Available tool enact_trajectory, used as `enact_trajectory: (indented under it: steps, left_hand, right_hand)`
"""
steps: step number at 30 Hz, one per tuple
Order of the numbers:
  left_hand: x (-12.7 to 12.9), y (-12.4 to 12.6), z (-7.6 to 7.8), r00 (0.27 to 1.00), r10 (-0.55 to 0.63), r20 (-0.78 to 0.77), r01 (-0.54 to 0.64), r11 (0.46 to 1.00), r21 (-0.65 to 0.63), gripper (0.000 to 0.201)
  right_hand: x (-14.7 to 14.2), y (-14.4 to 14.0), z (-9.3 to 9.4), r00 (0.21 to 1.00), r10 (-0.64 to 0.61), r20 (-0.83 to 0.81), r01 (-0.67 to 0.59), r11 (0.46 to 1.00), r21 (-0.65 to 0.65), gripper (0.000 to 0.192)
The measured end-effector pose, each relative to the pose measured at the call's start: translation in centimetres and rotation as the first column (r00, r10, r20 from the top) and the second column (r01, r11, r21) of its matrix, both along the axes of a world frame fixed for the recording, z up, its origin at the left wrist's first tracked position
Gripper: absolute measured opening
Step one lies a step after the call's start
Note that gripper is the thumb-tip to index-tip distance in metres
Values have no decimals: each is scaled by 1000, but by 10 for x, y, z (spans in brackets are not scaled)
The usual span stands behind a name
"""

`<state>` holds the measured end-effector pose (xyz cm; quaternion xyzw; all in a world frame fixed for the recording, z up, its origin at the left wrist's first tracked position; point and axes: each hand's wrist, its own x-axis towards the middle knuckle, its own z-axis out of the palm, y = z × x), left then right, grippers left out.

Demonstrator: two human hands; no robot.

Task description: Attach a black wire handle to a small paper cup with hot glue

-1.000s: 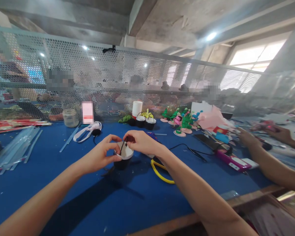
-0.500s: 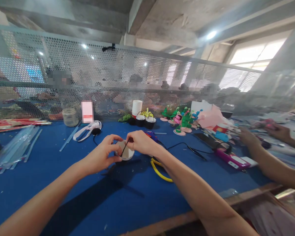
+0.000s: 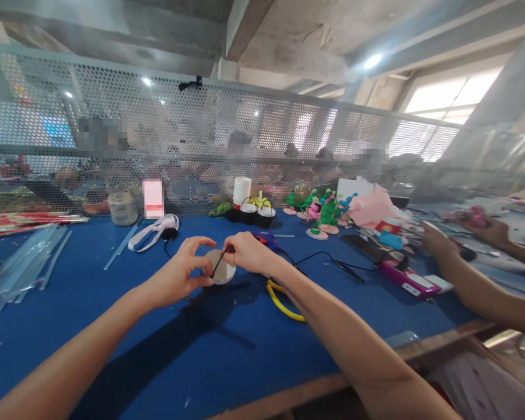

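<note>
Over blue table (image 3: 91,326), left hand (image 3: 175,280) grips small black white-rimmed cup (image 3: 221,274), tilted; right hand (image 3: 247,252) pinches thin black handle strip (image 3: 217,265), mid-fitting.

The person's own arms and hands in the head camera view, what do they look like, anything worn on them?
Both forearms are bare from the bottom edge of the picture up to the hands: no sleeves, gloves, watch or bracelet show. The left hand and right hand are bare too, and no rings can be made out. The arms look slim, stretched by the wide lens.
</note>
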<state>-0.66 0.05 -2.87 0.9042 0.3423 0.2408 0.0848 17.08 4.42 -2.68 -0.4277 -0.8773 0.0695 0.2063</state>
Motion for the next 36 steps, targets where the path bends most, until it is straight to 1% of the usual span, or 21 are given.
enact_trajectory:
  steps: [9,18,24,28,36]
  left_hand:
    - [0,0,1,1000,-2,-3,2,999,-32,6]
    - [-2,1,0,1000,-17,18,17,1000,-21,6]
    - [-3,5,-2,1000,-15,19,15,1000,-23,4]
    - [-4,8,-5,1000,-7,22,7,1000,4,3]
    - [-3,7,-5,1000,-6,19,5,999,32,4]
  right_hand:
    - [0,0,0,1000,3,9,-3,1000,-8,15]
    - [0,-2,2,1000,-8,23,8,1000,-16,15]
    - [0,-2,3,999,-34,-15,33,997,-65,13]
    - [0,-2,5,998,-49,-48,44,994,-100,14]
    - [-1,-2,1,998,-57,-26,56,998,-10,15]
